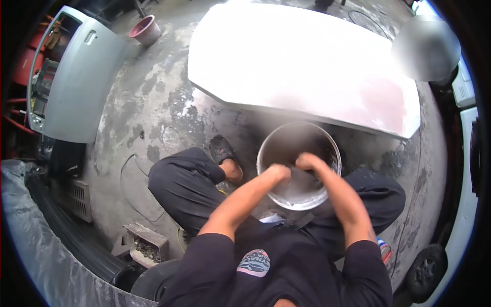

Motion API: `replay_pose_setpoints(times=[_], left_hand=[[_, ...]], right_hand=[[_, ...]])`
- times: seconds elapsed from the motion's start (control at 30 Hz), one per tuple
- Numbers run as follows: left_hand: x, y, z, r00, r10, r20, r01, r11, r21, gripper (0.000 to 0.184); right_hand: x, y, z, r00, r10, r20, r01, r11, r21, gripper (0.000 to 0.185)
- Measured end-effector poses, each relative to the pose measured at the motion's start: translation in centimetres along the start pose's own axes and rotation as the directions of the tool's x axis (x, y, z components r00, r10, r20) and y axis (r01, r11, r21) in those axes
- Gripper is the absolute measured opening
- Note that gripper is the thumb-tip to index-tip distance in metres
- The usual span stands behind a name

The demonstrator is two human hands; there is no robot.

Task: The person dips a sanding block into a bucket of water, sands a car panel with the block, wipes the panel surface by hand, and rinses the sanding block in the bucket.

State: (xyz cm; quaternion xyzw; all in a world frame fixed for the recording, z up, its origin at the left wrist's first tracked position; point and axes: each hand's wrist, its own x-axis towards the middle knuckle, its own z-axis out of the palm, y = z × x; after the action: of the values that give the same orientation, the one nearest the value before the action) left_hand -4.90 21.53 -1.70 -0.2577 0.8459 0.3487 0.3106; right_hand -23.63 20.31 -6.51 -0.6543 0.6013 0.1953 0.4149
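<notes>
A round bucket (260,153) with a pale rim stands on the floor between my legs, and its inside looks grey and murky. Over its opening, my left hand (279,173) is closed with the fingers curled downward. Close beside it, a little farther forward, my right hand (306,161) is also curled closed. Both hands are somewhat blurred, and whatever lies in their fingers is hidden. Just beyond the bucket, a large white panel (286,56) with angled corners has a pinkish patch near its right end.
A grey car door (84,77) stands at the left, near a reddish bucket (146,30). Beside my left leg are a metal box (147,245) with debris, a tire (156,280) and a thin cable (121,179). Vehicle parts and a wheel (427,271) line the right.
</notes>
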Motion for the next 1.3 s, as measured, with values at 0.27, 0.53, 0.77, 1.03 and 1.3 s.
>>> replay_pose_setpoints(times=[0.27, 0.53, 0.77, 1.03, 1.3], left_hand=[[-8.0, -1.6, -8.6, 0.736, -0.125, -0.665, -0.369, 0.750, -0.549, 0.038], [-10.9, -8.4, -11.5, 0.405, -0.784, -0.471, -0.717, 0.047, -0.696, 0.036], [-7.3, -13.9, -10.6, 0.505, -0.762, -0.407, -0.850, -0.356, -0.388, 0.058], [-5.8, -14.2, -12.6, 0.382, -0.892, -0.240, -0.877, -0.268, -0.400, 0.045], [-6.7, -14.7, -12.4, 0.448, -0.848, -0.284, -0.858, -0.318, -0.404, 0.050]], right_hand=[[-24.1, -6.4, -17.3, 0.968, -0.143, -0.208, 0.188, 0.958, 0.216, 0.052], [-15.4, -5.7, -24.6, 0.711, -0.190, -0.677, 0.319, 0.945, 0.070, 0.069], [1.4, -6.2, -26.0, 0.500, -0.302, -0.811, 0.099, 0.951, -0.293, 0.055], [-4.1, -3.3, -20.4, 0.368, -0.681, -0.633, 0.419, 0.730, -0.540, 0.067], [12.4, -9.9, -33.3, 0.453, -0.358, -0.817, 0.130, 0.933, -0.337, 0.054]])
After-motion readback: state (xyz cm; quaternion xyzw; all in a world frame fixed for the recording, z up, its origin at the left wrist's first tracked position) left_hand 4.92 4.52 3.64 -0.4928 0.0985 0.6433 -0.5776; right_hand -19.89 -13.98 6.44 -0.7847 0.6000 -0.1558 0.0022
